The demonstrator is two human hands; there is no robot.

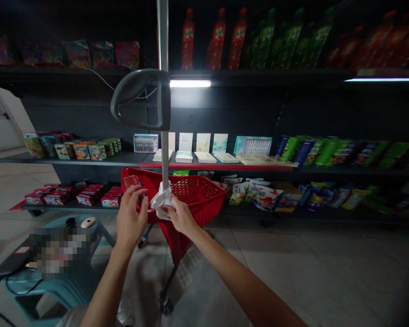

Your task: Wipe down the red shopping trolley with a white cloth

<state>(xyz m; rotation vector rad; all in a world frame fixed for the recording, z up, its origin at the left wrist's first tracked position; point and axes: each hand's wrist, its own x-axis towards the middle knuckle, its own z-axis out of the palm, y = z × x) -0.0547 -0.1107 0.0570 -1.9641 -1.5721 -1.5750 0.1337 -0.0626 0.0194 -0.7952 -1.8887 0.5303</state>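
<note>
My right hand [180, 215] is shut on a white cloth [162, 202], which is wrapped around the metal pole [163, 91] of a wheeled shopping cart. My left hand [132, 218] grips a small transparent box [131, 182] by its lower edge, just in front of the rim of the red plastic basket [199, 200]. The basket hangs on the pole. A curved grey handle [139, 97] sits high on the pole. The cloth hides part of the pole.
Dark store shelves [218, 165] hold boxes, cards, snack packets and bottles ahead. To the left, a blue plastic stool [78, 281] carries a blurred object, a white computer mouse [87, 222] and a laptop [10, 265]. Black cables [20, 286] trail nearby. Tiled floor [310, 259] spreads right.
</note>
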